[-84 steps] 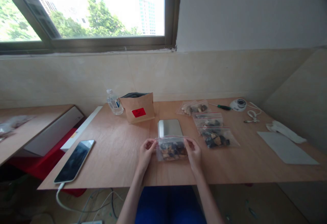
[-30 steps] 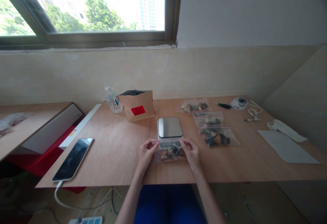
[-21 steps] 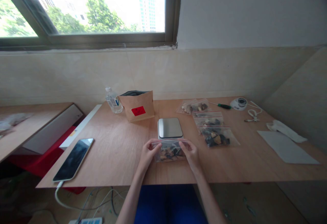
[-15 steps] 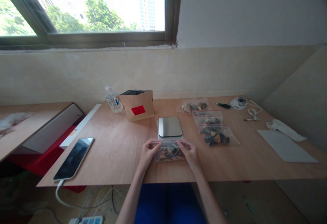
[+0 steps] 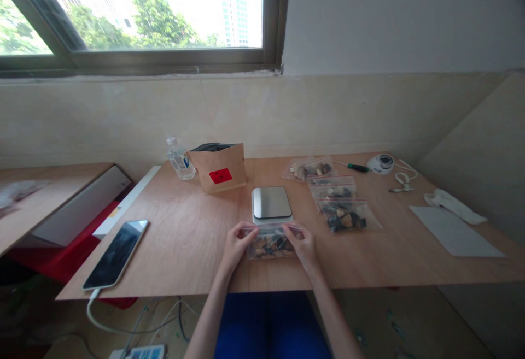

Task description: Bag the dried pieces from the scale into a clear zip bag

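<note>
- At the near edge of the wooden table (image 5: 184,239), we have the left hand (image 5: 233,245) and the right hand (image 5: 302,244) pinching the two top corners of a small zip bag (image 5: 268,243) filled with dark and pale pieces.
- Compared with nearly three seconds back, we see the bag sitting lower and flatter against the table, and the hands have drawn in closer along its upper edge.
- Fingers and thumbs are pressed together on the seal strip, left at the left end, right at the right end.
- Long axis of the bag runs left to right across our view, seal edge facing away from us towards the scale (image 5: 271,204), which stands just behind it.
- Off to the right lie three more filled bags (image 5: 344,214) in a row; further back, a screwdriver (image 5: 353,167).
- Behind left, a brown paper pouch (image 5: 218,168) stands beside a water bottle (image 5: 178,159); a phone (image 5: 116,246) lies well to the left.
- Nothing sits between the hands and the bag.
</note>
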Tool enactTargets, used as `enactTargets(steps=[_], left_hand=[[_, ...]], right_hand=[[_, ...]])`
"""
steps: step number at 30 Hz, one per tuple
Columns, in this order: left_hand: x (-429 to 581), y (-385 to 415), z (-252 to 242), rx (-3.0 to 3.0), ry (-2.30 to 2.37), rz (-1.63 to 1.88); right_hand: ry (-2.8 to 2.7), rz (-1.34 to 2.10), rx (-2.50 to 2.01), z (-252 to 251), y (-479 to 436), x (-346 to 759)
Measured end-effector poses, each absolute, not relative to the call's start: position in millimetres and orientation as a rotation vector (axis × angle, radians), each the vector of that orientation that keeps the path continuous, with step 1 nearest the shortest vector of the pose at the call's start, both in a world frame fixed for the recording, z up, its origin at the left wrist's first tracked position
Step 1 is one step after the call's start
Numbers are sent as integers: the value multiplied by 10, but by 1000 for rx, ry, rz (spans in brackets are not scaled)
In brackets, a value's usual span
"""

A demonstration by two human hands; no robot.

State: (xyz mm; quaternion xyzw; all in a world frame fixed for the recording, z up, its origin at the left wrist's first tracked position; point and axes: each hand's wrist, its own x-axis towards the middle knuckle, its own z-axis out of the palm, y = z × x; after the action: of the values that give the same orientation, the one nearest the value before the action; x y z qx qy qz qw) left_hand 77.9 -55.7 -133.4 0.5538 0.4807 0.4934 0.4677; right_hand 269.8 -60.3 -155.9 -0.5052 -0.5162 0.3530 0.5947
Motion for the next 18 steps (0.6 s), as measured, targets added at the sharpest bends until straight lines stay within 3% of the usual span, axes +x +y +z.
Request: enactTargets(steps=[18], left_hand=[[874,-638,-1324,1282,1196,1163]], right_hand=[[-1290,949,-1154,-1509,-651,2653]])
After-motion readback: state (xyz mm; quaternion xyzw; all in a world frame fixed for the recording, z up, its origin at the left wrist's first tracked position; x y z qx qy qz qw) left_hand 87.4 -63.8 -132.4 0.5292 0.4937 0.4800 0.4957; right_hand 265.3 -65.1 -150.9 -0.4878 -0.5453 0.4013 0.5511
